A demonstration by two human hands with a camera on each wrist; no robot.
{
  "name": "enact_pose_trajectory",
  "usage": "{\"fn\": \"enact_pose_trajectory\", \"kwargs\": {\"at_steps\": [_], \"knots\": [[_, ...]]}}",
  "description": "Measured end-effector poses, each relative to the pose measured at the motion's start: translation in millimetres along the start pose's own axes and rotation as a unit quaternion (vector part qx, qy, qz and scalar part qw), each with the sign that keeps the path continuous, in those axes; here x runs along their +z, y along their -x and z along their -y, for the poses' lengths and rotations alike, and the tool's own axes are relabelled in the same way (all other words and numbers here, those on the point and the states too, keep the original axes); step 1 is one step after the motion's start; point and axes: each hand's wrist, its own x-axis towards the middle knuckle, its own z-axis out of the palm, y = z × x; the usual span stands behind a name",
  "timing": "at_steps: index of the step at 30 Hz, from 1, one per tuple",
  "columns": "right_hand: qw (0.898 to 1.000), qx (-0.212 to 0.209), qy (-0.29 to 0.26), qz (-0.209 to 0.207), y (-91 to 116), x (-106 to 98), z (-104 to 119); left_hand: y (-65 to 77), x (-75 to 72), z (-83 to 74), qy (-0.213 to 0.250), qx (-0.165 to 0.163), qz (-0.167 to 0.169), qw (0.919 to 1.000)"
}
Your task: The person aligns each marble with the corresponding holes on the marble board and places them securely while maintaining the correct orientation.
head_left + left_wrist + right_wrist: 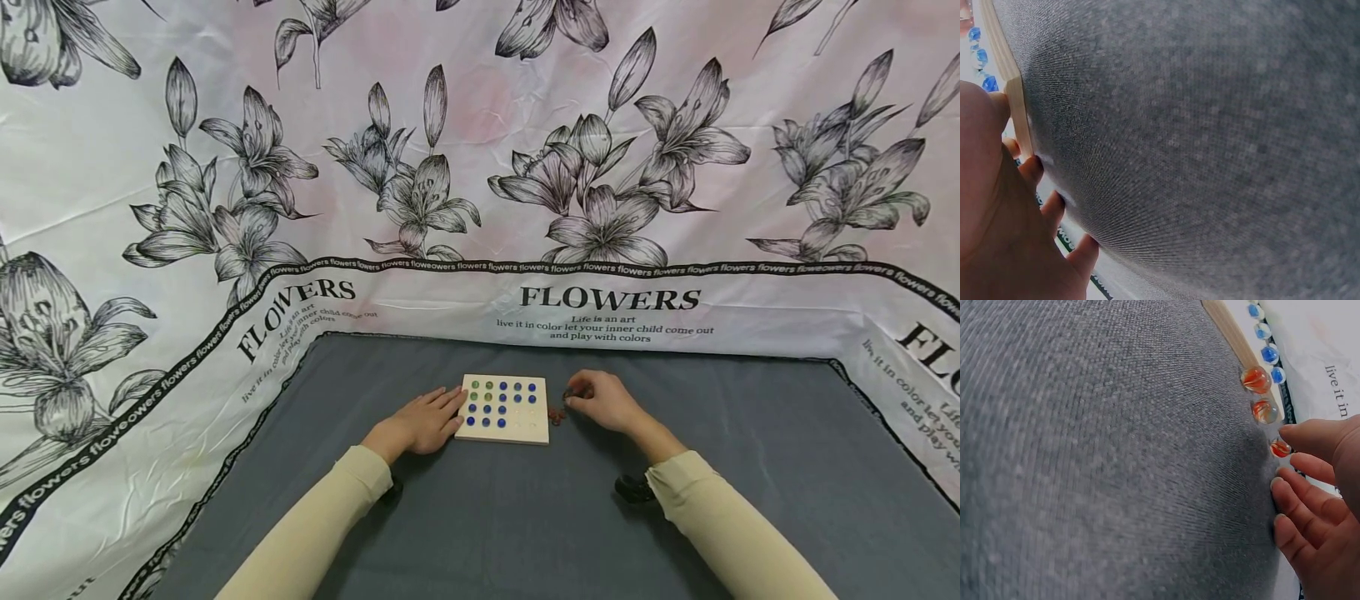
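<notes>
A pale wooden board lies on the grey cloth, with rows of blue marbles and several green marbles set in it. The left hand rests against the board's left edge, its fingers spread and fairly straight; in the left wrist view its thumb touches the wooden side. Just right of the board, the right hand pinches a red-streaked marble between thumb and index finger. Two other red-orange marbles lie beside the board, close to those fingers.
Grey cloth covers the table around the board. A white border printed with flowers and lettering runs along the back and sides. Dark wrist devices sit under both forearms.
</notes>
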Motion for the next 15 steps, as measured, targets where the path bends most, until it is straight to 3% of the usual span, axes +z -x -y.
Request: {"fn": "enact_pose_trajectory", "kwargs": {"at_steps": [15], "knots": [[1.0, 0.012, 0.004, -0.003, -7.8, 3.9, -5.1, -5.9, -2.1, -2.2, -0.011, -0.014, 0.002, 0.9998]]}}
